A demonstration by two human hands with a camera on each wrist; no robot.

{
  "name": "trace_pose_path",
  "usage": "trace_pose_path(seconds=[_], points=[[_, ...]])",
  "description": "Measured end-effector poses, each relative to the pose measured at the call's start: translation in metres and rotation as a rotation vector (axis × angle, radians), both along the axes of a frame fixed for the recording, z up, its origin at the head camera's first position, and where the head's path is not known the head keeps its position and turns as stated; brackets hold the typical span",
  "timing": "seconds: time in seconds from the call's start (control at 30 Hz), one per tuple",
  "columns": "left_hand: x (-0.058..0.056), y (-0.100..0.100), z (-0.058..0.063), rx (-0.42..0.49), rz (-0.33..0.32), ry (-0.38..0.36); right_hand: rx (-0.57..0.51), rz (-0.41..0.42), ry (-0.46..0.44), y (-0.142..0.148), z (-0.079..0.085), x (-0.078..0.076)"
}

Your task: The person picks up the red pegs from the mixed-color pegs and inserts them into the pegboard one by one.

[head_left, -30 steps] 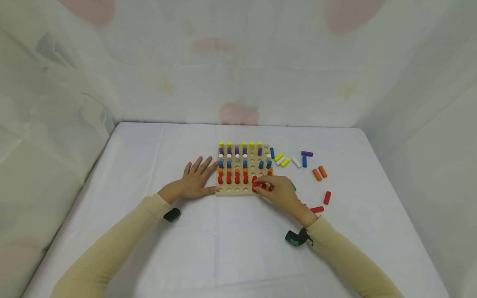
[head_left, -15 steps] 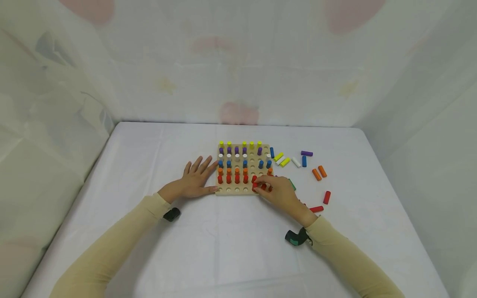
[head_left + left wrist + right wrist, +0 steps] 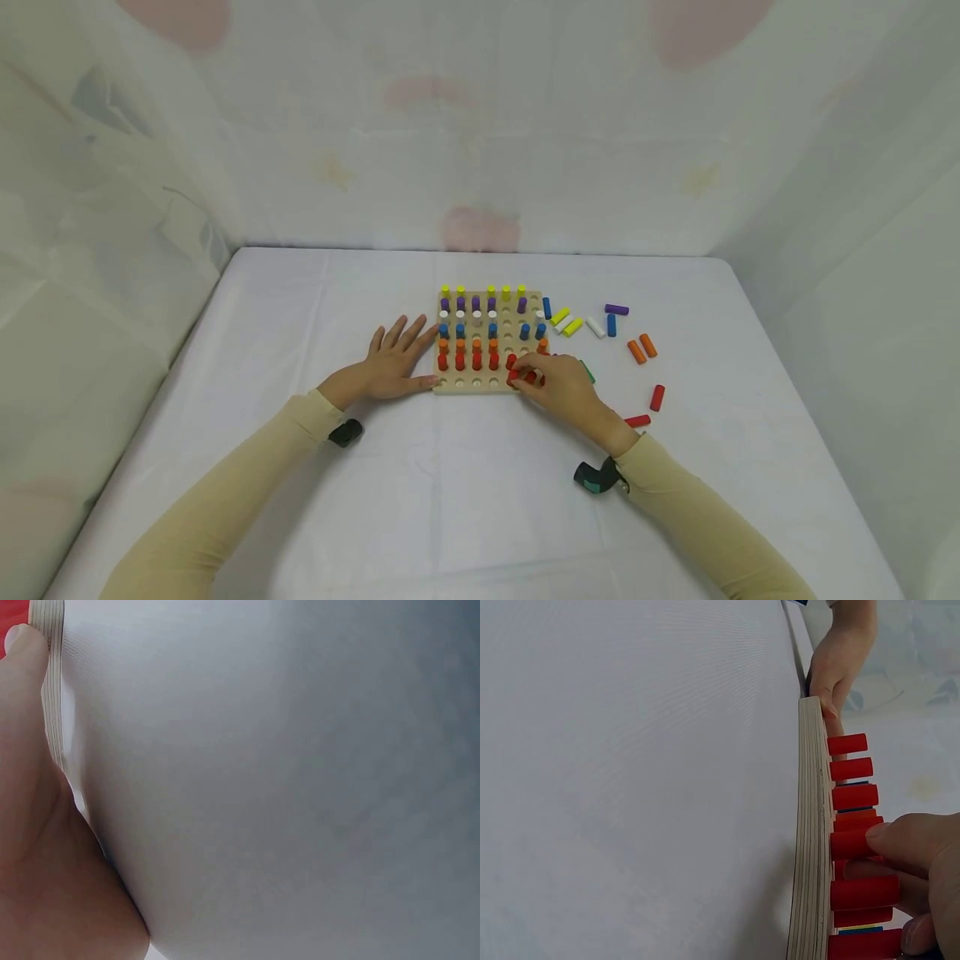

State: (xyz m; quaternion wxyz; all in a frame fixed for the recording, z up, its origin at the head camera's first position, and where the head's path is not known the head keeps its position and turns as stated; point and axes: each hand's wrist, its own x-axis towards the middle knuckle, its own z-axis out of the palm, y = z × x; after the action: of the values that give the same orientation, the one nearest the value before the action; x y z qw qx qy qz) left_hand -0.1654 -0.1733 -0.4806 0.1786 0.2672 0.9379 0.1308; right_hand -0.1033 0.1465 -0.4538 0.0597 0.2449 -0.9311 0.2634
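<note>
Red is the peg (image 3: 849, 844) pinched between thumb and finger of the right hand (image 3: 566, 387), whose digits are bent and nearly closed over it. It stands upright in the front row of the board (image 3: 477, 389), right of that row's middle, with more red pegs just beside it. The left hand (image 3: 393, 367) lies with its fingers straight and spread, gripping nothing; its thumb and forefinger reach the board's left edge.

Behind the front row rise further rows of pegs: red, orange, blue, white, purple and, at the far side, yellow. The board's side shows pale layered wood.

Loose pegs lie to the right. Nearest the far corner are a blue one (image 3: 547, 308), two yellow and two white; farther out, a purple one (image 3: 617, 309), another blue and two orange. A green peg (image 3: 588, 372) shows partly past the right hand, and two red ones lie near that wrist.

Beige sleeves (image 3: 697, 508) cover both arms, a black camera (image 3: 597, 478) hangs at each wrist, and white cloth (image 3: 450, 500) covers the table.
</note>
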Motion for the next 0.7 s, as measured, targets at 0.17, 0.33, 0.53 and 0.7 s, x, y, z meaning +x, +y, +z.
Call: trace_pose_path(seconds=[0.17, 0.33, 0.53, 0.7], points=[[0.0007, 0.0005, 0.0005, -0.007, 0.000, 0.001, 0.017, -0.007, -0.012, -0.0004, 0.0021, 0.0004], [0.0007, 0.0006, 0.0001, -0.008, -0.001, 0.003, 0.019, -0.009, -0.004, -0.0011, 0.0047, 0.0004], [0.0001, -0.0001, -0.0016, 0.012, -0.002, 0.000, 0.008, -0.004, -0.018, 0.0006, 0.0053, -0.0005], [-0.0012, -0.0011, -0.0037, 0.033, -0.008, -0.004, -0.035, -0.002, -0.022, 0.0035, 0.0072, -0.0013]])
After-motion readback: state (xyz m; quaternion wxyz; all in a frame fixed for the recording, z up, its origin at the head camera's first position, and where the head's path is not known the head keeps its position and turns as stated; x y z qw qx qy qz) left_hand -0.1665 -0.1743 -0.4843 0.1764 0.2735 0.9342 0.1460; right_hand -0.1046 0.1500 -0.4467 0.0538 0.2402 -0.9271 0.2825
